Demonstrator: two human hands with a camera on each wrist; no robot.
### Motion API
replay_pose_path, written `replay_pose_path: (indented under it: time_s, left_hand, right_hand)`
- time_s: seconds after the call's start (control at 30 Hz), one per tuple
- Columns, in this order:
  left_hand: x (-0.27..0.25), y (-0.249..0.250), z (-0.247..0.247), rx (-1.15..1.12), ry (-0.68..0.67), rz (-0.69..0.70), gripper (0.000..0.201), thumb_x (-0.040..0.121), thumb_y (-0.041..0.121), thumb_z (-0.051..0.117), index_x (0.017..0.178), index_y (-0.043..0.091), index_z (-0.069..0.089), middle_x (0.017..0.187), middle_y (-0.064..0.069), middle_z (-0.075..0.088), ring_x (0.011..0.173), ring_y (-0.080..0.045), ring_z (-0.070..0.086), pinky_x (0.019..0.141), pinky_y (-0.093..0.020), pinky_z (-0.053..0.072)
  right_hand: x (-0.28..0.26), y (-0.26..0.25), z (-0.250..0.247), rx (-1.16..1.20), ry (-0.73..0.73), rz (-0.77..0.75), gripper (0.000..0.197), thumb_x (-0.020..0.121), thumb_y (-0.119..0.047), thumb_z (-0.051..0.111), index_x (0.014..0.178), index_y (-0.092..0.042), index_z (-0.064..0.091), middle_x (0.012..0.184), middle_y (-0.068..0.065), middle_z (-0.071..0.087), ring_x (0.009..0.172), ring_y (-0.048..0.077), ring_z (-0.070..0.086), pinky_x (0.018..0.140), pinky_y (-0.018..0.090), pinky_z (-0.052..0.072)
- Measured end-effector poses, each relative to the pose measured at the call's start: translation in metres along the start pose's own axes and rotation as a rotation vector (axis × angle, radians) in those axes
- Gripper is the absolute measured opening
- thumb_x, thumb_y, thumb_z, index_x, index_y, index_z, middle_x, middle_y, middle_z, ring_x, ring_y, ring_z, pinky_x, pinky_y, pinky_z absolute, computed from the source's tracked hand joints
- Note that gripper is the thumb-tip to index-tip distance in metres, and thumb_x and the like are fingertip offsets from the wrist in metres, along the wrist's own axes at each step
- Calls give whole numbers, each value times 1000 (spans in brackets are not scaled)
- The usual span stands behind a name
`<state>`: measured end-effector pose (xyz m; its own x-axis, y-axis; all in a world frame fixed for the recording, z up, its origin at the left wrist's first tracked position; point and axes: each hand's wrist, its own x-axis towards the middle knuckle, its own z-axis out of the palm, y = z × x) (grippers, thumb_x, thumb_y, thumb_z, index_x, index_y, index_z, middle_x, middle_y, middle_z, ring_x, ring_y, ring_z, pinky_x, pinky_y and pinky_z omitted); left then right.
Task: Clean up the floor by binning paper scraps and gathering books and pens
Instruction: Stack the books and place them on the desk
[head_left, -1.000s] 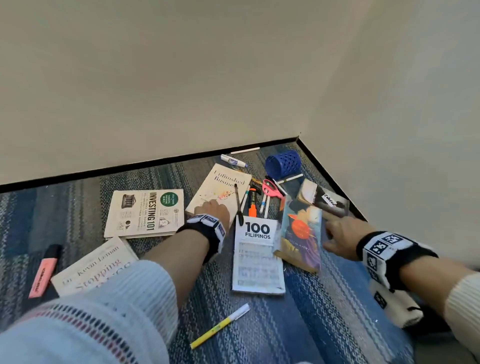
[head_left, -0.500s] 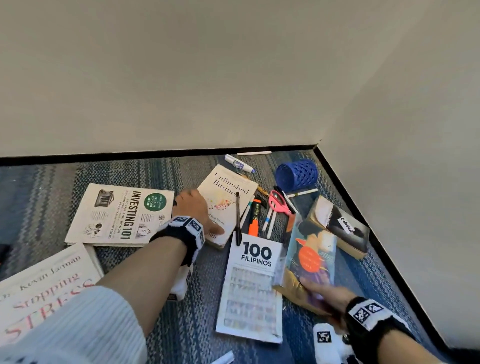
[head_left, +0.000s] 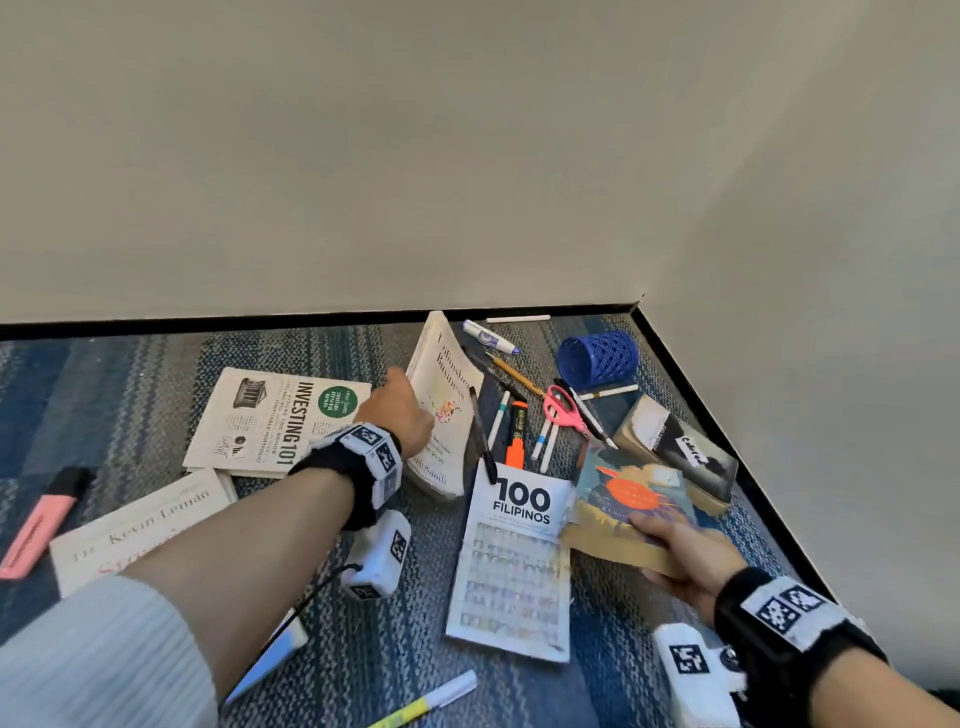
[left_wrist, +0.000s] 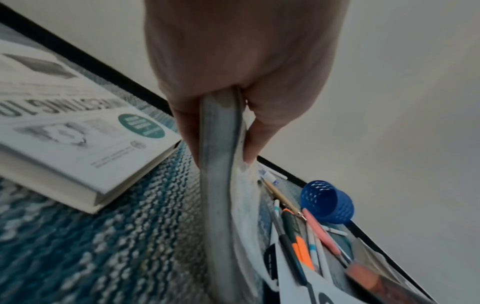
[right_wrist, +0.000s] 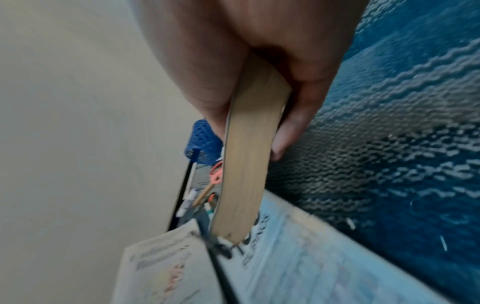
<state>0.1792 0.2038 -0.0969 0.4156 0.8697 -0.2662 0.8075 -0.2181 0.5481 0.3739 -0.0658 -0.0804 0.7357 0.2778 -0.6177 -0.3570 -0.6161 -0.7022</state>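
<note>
My left hand grips the left edge of the white book "Unfinished Business", which is tipped up on its right side; its page edge sits between my thumb and fingers. A black pen lies on that book's right edge. My right hand pinches the near corner of a colourful paperback with tan page edges, lifted off the carpet. Between them lies the "100 Filipinos" booklet. Several pens, an orange highlighter and pink scissors lie behind it.
"Investing 101" and a Kevin Leman book lie at left, with a pink highlighter. A blue mesh pen cup lies on its side in the corner. A dark book rests by the right wall. A yellow pen lies near me.
My left hand has tilted the "Unfinished Business" book up from flat. My right hand has taken the colourful paperback by its near corner and raised it.
</note>
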Motion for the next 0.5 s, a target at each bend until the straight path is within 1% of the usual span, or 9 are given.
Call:
replay_pose_path:
  time_s: [0.07,0.13,0.2,0.27,0.33,0.37,0.4,0.47,0.5]
  left_hand:
    - [-15,5,-12,84,93,89,36,87,20,59,114,8,37,109,-16,65,94,-37,64,80,-42,53]
    - [-33,3,-24,120,173,163,35,89,19,59,113,9,36,105,-14,66,88,-35,65,77,-42,54]
    - [-54,-3,-32,-19,168,167,34,92,20,60,111,9,34,105,-13,65,86,-33,64,74,-40,54]
    - [-75,-11,-34,-239,123,147,31,96,22,57,111,9,33,107,-14,64,85,-31,65,75,-42,57]
    - [-99,-16,-35,-396,40,112,26,100,25,48,113,9,32,110,-14,62,88,-29,65,79,-46,58]
    - [-110,-18,-35,-468,-22,85,25,102,27,43,113,8,32,112,-15,61,91,-29,64,82,-47,57]
    - [-120,-18,-36,-553,-73,49,26,103,30,40,114,8,33,113,-15,59,94,-30,64,84,-48,56]
    - [-138,-22,-38,-755,-98,-30,35,104,38,35,115,4,38,112,-14,59,95,-26,62,85,-44,55]
    - [-147,-24,-40,-870,-74,-51,43,102,44,35,117,5,42,111,-10,60,93,-21,62,85,-41,53]
  right_hand:
    - [-15,-11,-3,30,-4,-85,12,81,-22,74,87,-14,67,79,3,68,63,14,59,38,20,48]
    - [-32,-23,-5,59,31,-179,11,84,-25,71,82,-17,64,76,2,63,62,12,56,42,23,47]
    - [-49,-31,-2,89,30,-267,12,87,-28,68,88,-17,65,76,0,63,60,12,56,41,21,45]
    - [-63,-39,7,159,-36,-349,22,91,-38,61,98,-17,65,82,-1,65,62,13,56,41,20,44]
    - [-77,-44,20,208,-124,-419,34,92,-49,53,98,-18,66,84,-2,68,63,10,58,49,22,45]
    - [-81,-44,28,238,-181,-457,37,92,-51,52,100,-18,66,87,-3,70,65,8,60,52,23,47]
    - [-88,-44,37,263,-243,-496,38,92,-50,52,107,-17,66,95,-3,72,72,5,64,58,23,51]
    - [-92,-36,59,281,-384,-492,39,91,-41,58,123,-18,62,117,-2,69,99,7,67,82,27,54]
    - [-91,-30,70,278,-465,-433,38,91,-32,60,125,-16,61,122,-1,68,103,9,66,87,28,54]
